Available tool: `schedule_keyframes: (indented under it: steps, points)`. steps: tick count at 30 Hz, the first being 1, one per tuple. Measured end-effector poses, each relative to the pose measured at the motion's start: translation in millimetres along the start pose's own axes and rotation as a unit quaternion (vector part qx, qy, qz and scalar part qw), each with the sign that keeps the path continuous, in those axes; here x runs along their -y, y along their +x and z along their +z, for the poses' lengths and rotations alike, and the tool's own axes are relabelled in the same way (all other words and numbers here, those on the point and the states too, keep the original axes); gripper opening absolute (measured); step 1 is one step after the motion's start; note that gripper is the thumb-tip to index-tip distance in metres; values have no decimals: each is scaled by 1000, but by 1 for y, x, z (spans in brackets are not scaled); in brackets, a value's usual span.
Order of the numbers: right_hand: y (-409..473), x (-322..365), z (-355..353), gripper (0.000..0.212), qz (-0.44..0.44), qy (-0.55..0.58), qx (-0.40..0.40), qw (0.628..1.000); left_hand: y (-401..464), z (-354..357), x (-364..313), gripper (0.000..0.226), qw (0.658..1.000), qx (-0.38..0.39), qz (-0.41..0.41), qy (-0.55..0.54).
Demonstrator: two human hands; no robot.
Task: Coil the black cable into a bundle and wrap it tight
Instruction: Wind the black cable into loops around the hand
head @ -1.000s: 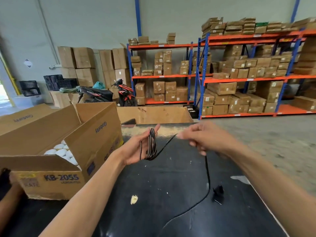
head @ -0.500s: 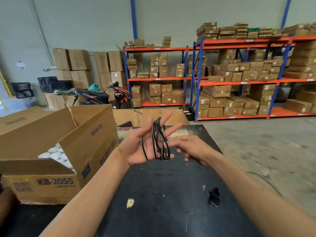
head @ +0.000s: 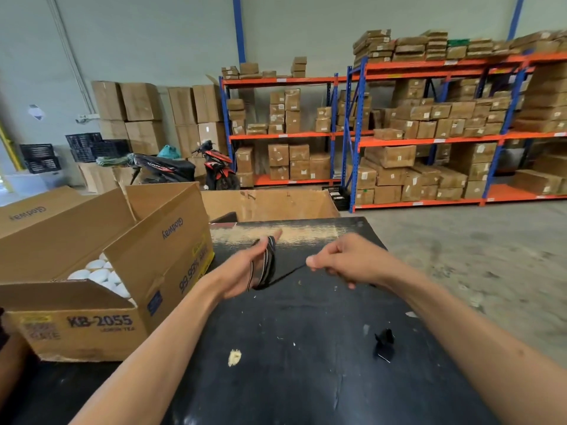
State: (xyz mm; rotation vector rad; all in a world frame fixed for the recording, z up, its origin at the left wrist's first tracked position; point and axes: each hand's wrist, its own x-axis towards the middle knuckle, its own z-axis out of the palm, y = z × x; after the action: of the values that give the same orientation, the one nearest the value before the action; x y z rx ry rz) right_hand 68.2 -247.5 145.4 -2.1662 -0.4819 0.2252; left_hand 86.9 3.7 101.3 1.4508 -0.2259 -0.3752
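The black cable (head: 267, 265) is looped several times around the fingers of my left hand (head: 245, 273), which is held palm up above the black table (head: 306, 348). A single strand runs taut from the bottom of the loops to my right hand (head: 343, 260). That hand pinches the strand between thumb and fingers, a short way right of the coil. The rest of the cable is hidden behind my right hand and forearm.
An open cardboard box (head: 101, 280) holding white round items stands at the left on the table. A small black clip-like piece (head: 383, 345) and a pale scrap (head: 234, 357) lie on the table. Another person's arm (head: 12, 357) shows at the left edge. Shelving with boxes stands behind.
My right hand has pulled away to the right of the coil, drawing a strand taut. My left fingers have closed together from their spread pose, and the loops look flatter.
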Motion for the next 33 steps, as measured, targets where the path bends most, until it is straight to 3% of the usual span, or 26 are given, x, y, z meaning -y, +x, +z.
schedule_keyframes:
  steps: [7,12,15,19,24,29,33]
  points:
    - [19,31,-47,42,-78,-88,-50,992,-17,43,5,51,985,140,-104,7]
    - [26,15,-33,20,-77,-36,-40,996,-29,50,-19,54,956,255,-45,-139]
    - [21,-3,-10,28,-71,-6,-35,997,-30,46,-34,59,947,271,16,-171]
    - [3,-12,21,30,-85,40,-15,995,-23,29,-44,54,942,230,102,-221]
    - [-10,-15,37,26,-80,10,-24,996,-12,10,-41,49,953,84,152,-250]
    - [-15,-7,38,24,-70,-67,-49,994,-3,7,-27,56,959,8,147,-244]
    - [-17,8,31,21,-107,-135,-87,981,-2,22,-18,49,988,-4,93,-124]
